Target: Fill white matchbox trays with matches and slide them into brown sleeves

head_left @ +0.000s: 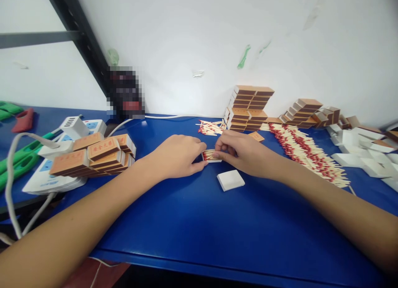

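A small white matchbox tray [214,160] holding red-tipped matches [209,156] sits on the blue table between my hands. My left hand [179,156] grips the tray's left end with thumb and fingers. Over its right end, my right hand [234,150] has its fingers curled in a pinch, touching the tray or the matches; what lies between those fingertips is hidden. Just nearer to me lies a plain white tray [230,180], apart from both hands. Behind the hands is a loose pile of matches [211,127].
Stacked brown matchboxes [247,107] stand against the wall, with more boxes [301,110] farther right. Rows of matches [307,155] spread right, beside heaped white trays [367,149]. Left, matchboxes [102,151] rest by a power strip [49,181] with a white cable [10,168].
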Motion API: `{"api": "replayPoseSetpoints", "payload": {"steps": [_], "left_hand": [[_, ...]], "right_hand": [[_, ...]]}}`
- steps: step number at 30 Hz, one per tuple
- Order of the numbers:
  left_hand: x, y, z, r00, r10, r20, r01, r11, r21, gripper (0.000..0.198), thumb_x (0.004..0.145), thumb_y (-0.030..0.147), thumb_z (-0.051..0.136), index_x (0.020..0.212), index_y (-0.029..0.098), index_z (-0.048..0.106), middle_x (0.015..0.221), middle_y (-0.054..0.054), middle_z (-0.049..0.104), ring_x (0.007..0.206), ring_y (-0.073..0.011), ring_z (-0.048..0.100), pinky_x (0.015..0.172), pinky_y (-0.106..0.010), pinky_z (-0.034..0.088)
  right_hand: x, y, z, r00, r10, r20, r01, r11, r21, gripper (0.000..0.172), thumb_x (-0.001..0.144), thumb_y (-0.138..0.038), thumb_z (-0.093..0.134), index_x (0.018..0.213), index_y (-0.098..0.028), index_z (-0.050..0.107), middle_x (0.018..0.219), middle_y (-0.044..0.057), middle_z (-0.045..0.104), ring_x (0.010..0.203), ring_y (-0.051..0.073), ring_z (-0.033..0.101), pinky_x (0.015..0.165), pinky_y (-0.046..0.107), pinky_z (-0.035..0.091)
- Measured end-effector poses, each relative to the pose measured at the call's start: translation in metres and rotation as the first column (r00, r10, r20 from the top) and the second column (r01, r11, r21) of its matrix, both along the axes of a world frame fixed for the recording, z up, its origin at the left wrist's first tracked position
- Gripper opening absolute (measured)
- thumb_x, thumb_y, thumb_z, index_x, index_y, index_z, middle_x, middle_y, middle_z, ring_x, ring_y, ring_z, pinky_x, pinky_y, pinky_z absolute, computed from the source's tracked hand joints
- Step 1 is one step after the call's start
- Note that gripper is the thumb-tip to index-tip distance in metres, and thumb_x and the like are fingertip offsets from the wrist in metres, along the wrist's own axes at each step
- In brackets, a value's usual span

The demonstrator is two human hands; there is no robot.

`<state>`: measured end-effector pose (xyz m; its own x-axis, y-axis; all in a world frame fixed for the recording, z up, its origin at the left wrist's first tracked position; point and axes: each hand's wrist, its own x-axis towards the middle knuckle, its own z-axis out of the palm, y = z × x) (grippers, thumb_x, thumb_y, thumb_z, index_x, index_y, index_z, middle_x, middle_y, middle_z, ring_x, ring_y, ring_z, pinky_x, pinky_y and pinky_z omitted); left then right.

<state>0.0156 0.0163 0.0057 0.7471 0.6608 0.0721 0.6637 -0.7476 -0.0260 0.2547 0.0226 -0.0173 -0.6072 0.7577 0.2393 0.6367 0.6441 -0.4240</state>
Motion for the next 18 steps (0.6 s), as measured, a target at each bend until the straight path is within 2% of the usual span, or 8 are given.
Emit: {"api": "replayPoseSetpoints", "payload": {"steps": [5,12,15,18], "left_hand": [[0.0001,0.0001,-0.0002,1.0,0.011,-0.016,-0.01,1.0,0.006,0.026,0.101,0.041,0.057,0.098,0.018,0.07,0.096,-0.005,0.074,0.082,-0.0222,0.07,0.06,-0.034,0.036],[0.0002,0.0007,-0.0007,1.0,0.001,0.0,-0.001,1.0,0.003,0.026,0.1,0.041,0.057,0.094,0.018,0.069,0.095,-0.005,0.074,0.079,-0.021,0.069,0.059,-0.034,0.032],[0.0005,0.0007,-0.0007,1.0,-0.001,-0.003,0.001,1.0,0.003,0.027,0.101,0.041,0.057,0.095,0.018,0.07,0.095,-0.005,0.074,0.081,-0.0216,0.069,0.06,-0.034,0.034],[0.0008,0.0001,-0.0002,1.0,-0.001,-0.011,0.001,1.0,0.008,0.027,0.101,0.041,0.057,0.099,0.018,0.071,0.097,-0.005,0.074,0.083,-0.0223,0.07,0.06,-0.034,0.035]], "right_hand": [[0.0011,0.0012,0.0005,1.0,0.016,0.015,-0.016,1.0,-0.017,0.028,0.104,-0.044,0.058,0.086,-0.022,0.061,0.08,0.004,0.06,0.077,0.02,0.055,0.068,0.033,0.039],[0.0037,0.0038,0.007,0.998,0.047,0.035,-0.042,0.99,-0.135,0.021,0.103,-0.037,0.059,0.088,-0.022,0.062,0.088,0.005,0.065,0.081,0.02,0.057,0.069,0.033,0.041],[0.0041,0.0043,0.0071,0.998,0.057,0.02,-0.054,0.991,-0.121,0.022,0.104,-0.038,0.057,0.088,-0.023,0.061,0.089,0.005,0.065,0.081,0.02,0.057,0.07,0.033,0.042],[0.0032,0.0053,0.003,1.0,0.017,-0.023,-0.018,0.999,-0.034,0.02,0.104,-0.035,0.058,0.089,-0.022,0.061,0.085,0.004,0.062,0.078,0.019,0.056,0.068,0.033,0.041]]}}
